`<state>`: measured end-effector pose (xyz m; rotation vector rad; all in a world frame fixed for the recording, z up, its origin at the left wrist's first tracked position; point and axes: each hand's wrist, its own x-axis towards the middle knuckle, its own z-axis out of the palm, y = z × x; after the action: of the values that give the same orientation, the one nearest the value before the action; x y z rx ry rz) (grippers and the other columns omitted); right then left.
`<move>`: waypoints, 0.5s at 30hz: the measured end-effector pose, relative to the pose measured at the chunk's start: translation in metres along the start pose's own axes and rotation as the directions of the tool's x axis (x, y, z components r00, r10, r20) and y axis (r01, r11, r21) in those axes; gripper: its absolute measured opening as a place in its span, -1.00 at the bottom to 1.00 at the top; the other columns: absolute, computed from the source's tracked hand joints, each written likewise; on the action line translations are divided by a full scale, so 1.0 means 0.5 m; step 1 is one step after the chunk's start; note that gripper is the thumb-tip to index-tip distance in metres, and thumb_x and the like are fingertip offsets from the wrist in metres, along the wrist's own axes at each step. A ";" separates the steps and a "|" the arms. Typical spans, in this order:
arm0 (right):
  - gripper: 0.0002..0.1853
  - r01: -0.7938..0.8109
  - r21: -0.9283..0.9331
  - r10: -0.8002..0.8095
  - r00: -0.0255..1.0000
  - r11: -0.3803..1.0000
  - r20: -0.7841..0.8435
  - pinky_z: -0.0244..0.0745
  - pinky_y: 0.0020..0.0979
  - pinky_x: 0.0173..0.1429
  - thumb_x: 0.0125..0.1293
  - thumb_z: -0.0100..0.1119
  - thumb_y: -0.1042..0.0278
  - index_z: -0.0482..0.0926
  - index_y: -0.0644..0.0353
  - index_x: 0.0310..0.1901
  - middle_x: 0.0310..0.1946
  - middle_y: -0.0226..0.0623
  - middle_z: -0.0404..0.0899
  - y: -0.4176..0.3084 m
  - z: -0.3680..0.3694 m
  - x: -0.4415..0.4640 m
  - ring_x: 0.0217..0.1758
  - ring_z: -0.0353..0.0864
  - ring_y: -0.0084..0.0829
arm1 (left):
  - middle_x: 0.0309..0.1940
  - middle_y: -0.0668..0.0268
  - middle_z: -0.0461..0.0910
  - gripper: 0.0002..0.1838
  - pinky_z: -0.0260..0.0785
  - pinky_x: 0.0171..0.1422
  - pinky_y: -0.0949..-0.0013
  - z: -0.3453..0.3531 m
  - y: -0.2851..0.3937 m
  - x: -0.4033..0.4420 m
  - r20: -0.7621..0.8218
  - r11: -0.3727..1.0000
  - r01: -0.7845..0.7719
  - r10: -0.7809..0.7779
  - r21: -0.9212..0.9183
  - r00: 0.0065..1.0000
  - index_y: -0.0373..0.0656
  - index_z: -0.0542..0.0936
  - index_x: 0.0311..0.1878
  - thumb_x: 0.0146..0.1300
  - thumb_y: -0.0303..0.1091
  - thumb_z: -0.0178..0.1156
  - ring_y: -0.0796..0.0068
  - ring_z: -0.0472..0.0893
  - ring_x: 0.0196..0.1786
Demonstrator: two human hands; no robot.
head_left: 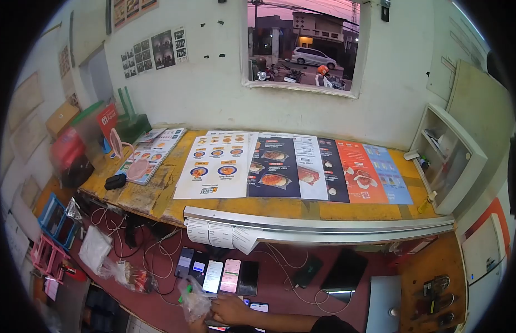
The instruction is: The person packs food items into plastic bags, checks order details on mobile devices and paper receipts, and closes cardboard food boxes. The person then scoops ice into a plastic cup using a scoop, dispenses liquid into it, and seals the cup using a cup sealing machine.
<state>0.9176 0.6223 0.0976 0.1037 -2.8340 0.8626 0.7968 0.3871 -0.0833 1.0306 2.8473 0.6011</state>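
Note:
At the bottom edge, my left hand (199, 325) is closed on a clear plastic bag (196, 301) with a bit of green on it. My right hand (229, 309) reaches in from the right beside the bag, its fingers curled; what they hold, if anything, is hidden. Just beyond the hands, several phones lie on the dark red lower shelf (174, 305). Among them are a phone with a white lit screen (213, 277), a phone with a pink screen (231, 276) and a dark phone (248, 278). More lit screens (259, 307) show partly behind my right forearm.
Menu sheets (273, 166) cover the yellow counter (158, 202) above. Paper receipts (220, 233) hang from its metal edge. White cables (294, 283), a black tablet (345, 271) and a silver laptop (382, 305) are to the right. Packets (133, 277) lie left.

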 end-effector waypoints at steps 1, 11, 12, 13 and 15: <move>-0.77 0.006 -0.001 -0.006 1.000 1.000 -0.006 0.42 -0.12 -0.02 0.11 0.18 0.14 0.58 0.11 -0.30 -0.33 -0.20 0.59 0.004 0.014 -0.004 -0.14 0.59 -0.17 | -0.38 0.02 0.62 -0.81 0.47 -0.16 0.21 0.023 -0.035 -0.003 -0.019 0.997 -0.038 0.036 -0.071 0.999 -0.11 0.63 -0.08 0.38 -0.27 0.13 0.03 0.63 -0.34; -0.81 -0.067 0.121 0.076 0.995 0.990 -0.065 0.43 -0.11 -0.10 0.14 0.10 0.19 0.58 0.10 -0.35 -0.35 -0.18 0.59 0.014 0.076 -0.029 -0.17 0.61 -0.18 | -0.23 0.00 0.62 -0.71 0.46 -0.07 0.25 -0.038 -0.052 -0.035 0.066 0.951 -0.185 0.207 -0.250 0.976 -0.10 0.59 0.04 0.29 -0.26 0.25 0.05 0.63 -0.20; -0.82 -0.054 0.110 0.067 0.991 0.992 -0.120 0.42 -0.09 -0.10 0.15 0.09 0.20 0.58 0.09 -0.34 -0.35 -0.18 0.59 0.011 0.071 -0.035 -0.17 0.61 -0.17 | -0.23 0.00 0.62 -0.70 0.46 -0.06 0.26 -0.062 -0.033 -0.033 0.092 0.950 -0.202 0.229 -0.239 0.969 -0.10 0.58 0.05 0.28 -0.26 0.26 0.06 0.63 -0.19; -0.82 -0.038 0.147 0.064 0.982 0.988 -0.177 0.41 -0.07 -0.10 0.15 0.09 0.21 0.57 0.08 -0.30 -0.36 -0.19 0.57 0.010 0.073 -0.040 -0.19 0.60 -0.15 | -0.22 0.01 0.62 -0.69 0.46 -0.05 0.26 -0.088 -0.012 -0.032 0.123 0.948 -0.224 0.256 -0.224 0.959 -0.10 0.58 0.06 0.28 -0.26 0.26 0.07 0.63 -0.19; -0.81 -0.067 0.214 0.106 0.979 0.975 -0.174 0.40 -0.08 -0.08 0.16 0.12 0.20 0.56 0.07 -0.26 -0.33 -0.20 0.57 0.017 0.075 -0.055 -0.15 0.58 -0.15 | -0.20 0.03 0.62 -0.66 0.46 -0.04 0.27 -0.145 0.035 -0.036 0.190 0.943 -0.290 0.319 -0.165 0.929 -0.11 0.57 0.08 0.26 -0.26 0.28 0.10 0.63 -0.17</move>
<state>0.9381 0.6089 0.0572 -0.0705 -2.5878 1.1228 0.8085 0.3634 -0.0111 1.4312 2.4440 0.6460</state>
